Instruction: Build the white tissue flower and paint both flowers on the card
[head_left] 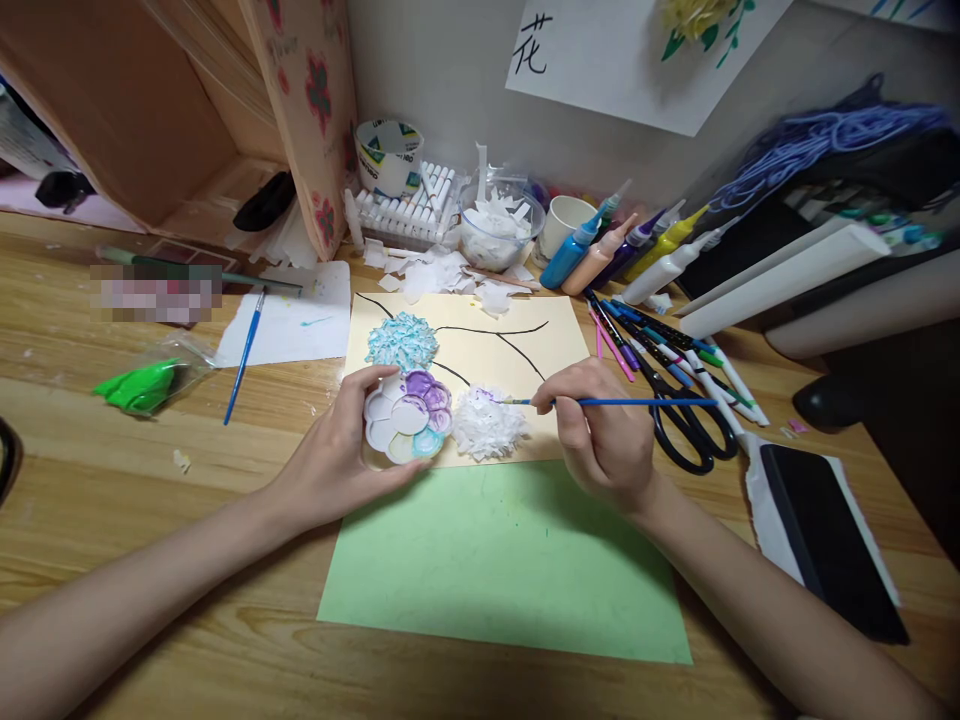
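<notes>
The person's left hand (pixel 330 460) grips a flower-shaped paint palette (pixel 409 415) by its rim, thumb along the lower edge and fingers at the upper left, tilting it toward the viewer. Purple smears cover the palette's upper right wells, turquoise the lower right one, and a pale yellowish tint shows at the bottom. The right hand (pixel 607 440) pinches a slim blue paintbrush (pixel 637 402) between thumb and fingers, its handle pointing right and its bristles at the top of a ruffled white paper flower (pixel 491 430), where a faint purple tinge shows. This flower sits at the lower edge of a cream sheet (pixel 566 340), between the palette and the right hand. A turquoise-tinted paper flower (pixel 403 345) lies on the sheet's upper left, with black branch lines running beside it. A light green sheet (pixel 495 560) lies nearest the person. To the right are black-handled scissors (pixel 667 385) among scattered pens; to the left, another blue paintbrush (pixel 246 355) partly overlaps a white paper (pixel 315 320), near bright green material in a clear bag (pixel 139 387). Behind the cream sheet stand a clear bowl of torn white paper (pixel 499 235), a paper cup (pixel 566 225) and a blue paint bottle (pixel 570 255)
</notes>
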